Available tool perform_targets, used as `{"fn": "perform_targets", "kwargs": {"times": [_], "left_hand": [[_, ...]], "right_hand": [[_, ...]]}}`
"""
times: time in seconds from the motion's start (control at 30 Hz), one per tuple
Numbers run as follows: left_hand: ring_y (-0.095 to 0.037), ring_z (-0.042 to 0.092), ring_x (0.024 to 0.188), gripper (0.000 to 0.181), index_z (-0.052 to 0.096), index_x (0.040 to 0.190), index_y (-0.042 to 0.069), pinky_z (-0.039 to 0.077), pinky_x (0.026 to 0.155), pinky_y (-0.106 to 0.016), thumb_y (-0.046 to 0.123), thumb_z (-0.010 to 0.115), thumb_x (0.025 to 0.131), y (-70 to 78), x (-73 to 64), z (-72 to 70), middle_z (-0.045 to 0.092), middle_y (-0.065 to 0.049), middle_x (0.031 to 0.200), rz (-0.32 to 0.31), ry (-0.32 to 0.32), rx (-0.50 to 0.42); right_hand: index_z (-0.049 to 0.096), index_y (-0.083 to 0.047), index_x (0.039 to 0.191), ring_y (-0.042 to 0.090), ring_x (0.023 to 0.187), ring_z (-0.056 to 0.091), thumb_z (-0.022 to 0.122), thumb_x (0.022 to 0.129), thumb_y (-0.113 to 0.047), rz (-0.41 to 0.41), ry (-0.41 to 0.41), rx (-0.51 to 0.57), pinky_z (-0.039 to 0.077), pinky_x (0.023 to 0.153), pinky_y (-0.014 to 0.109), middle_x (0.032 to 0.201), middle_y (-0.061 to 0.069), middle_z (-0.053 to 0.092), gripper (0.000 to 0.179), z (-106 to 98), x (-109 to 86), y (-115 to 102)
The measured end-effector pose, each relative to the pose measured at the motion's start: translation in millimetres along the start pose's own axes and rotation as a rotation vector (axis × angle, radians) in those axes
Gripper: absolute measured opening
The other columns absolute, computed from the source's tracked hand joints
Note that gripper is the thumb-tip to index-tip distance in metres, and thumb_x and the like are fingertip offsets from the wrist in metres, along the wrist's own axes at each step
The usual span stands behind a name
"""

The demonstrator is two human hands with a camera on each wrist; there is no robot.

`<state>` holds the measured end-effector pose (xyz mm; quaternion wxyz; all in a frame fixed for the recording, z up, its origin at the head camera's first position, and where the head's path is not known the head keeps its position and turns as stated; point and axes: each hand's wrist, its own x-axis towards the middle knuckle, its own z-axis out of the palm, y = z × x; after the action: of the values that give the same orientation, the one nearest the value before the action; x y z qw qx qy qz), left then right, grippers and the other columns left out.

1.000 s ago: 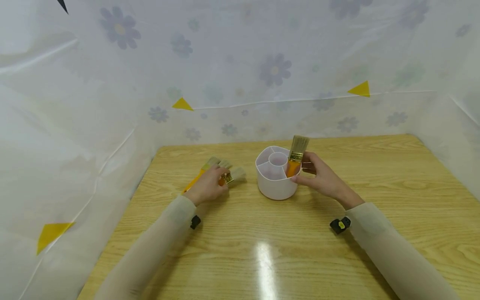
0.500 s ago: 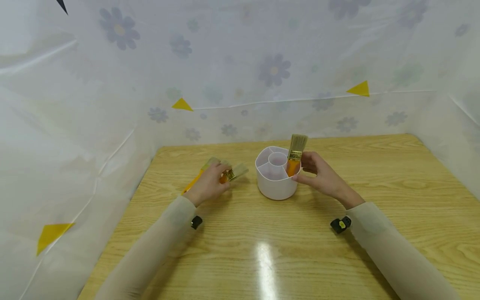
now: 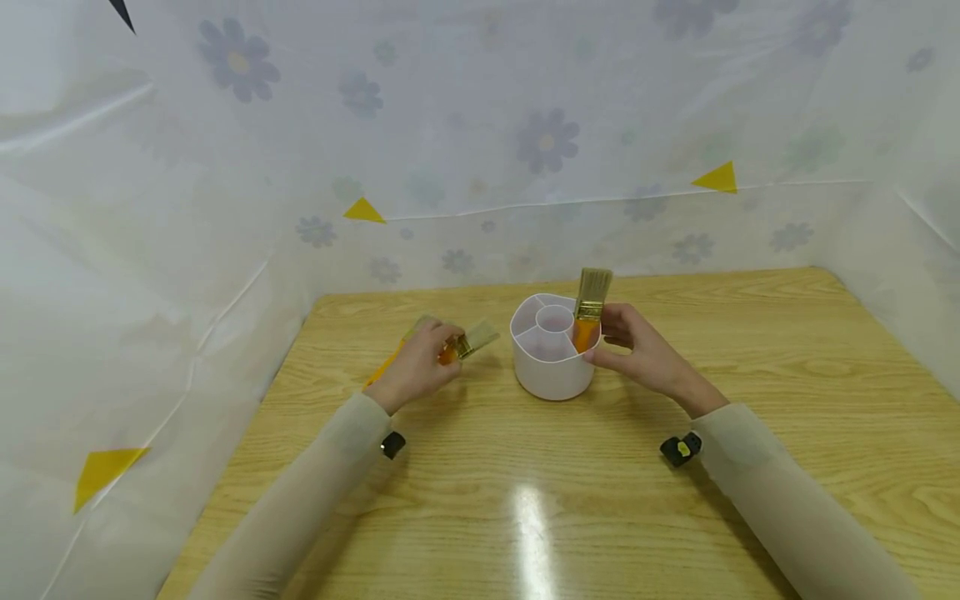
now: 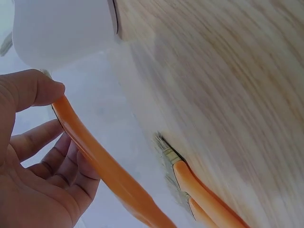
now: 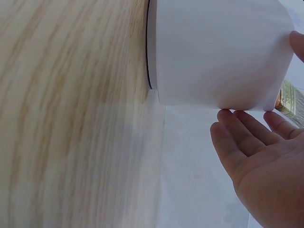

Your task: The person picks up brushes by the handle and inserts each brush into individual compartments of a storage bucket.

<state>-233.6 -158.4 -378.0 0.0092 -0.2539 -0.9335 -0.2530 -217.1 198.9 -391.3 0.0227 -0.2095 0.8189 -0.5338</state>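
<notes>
My left hand (image 3: 416, 362) pinches a paintbrush with an orange handle (image 4: 104, 161) between thumb and fingers, just above the table. Its pale bristles (image 3: 483, 335) point right. Beneath that hand, two more paintbrushes (image 4: 202, 192) lie on the table, largely covered in the head view. A white round organizer (image 3: 553, 377) with several compartments and a central cup stands to the right. One paintbrush (image 3: 593, 292) stands in its right compartment, bristles up. My right hand (image 3: 648, 354) holds the organizer's right side, thumb near the front rim and fingertips against the wall (image 5: 218, 57).
The wood-grain table (image 3: 465, 500) extends around the organizer and brushes. White flower-print sheeting (image 3: 480, 150) rises behind it and at both sides, marked with yellow triangles (image 3: 718, 178). Black wrist cameras (image 3: 680, 450) sit at both cuffs.
My left hand has raised its paintbrush slightly; the bristles shifted a little right and up, away from the brushes on the table. My right hand and the organizer have hardly moved.
</notes>
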Motion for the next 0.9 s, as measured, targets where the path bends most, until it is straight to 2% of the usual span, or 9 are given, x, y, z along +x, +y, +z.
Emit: {"fn": "perform_targets", "kwargs": {"times": [0.27,0.9], "left_hand": [[-0.020,0.051,0.091,0.045,0.054,0.132,0.006,0.049,0.075,-0.035,0.014,0.064,0.088,6.3,0.0,-4.4,0.051,-0.007,0.112,0.014,0.018,-0.025],[-0.019,0.047,0.083,0.044,0.056,0.130,0.008,0.044,0.070,-0.034,0.014,0.063,0.087,16.2,2.6,-7.7,0.053,-0.003,0.106,0.052,0.071,-0.013]], "right_hand": [[0.031,-0.005,0.141,0.034,0.129,0.041,0.071,0.087,-0.020,-0.002,-0.007,0.008,0.028,0.107,0.054,0.140,0.015,0.040,0.069,0.2,0.0,-1.4],[0.031,-0.004,0.141,0.035,0.127,0.042,0.071,0.087,-0.021,-0.002,0.000,0.011,0.029,0.107,0.054,0.139,0.015,0.040,0.069,0.0,1.0,3.9]]}}
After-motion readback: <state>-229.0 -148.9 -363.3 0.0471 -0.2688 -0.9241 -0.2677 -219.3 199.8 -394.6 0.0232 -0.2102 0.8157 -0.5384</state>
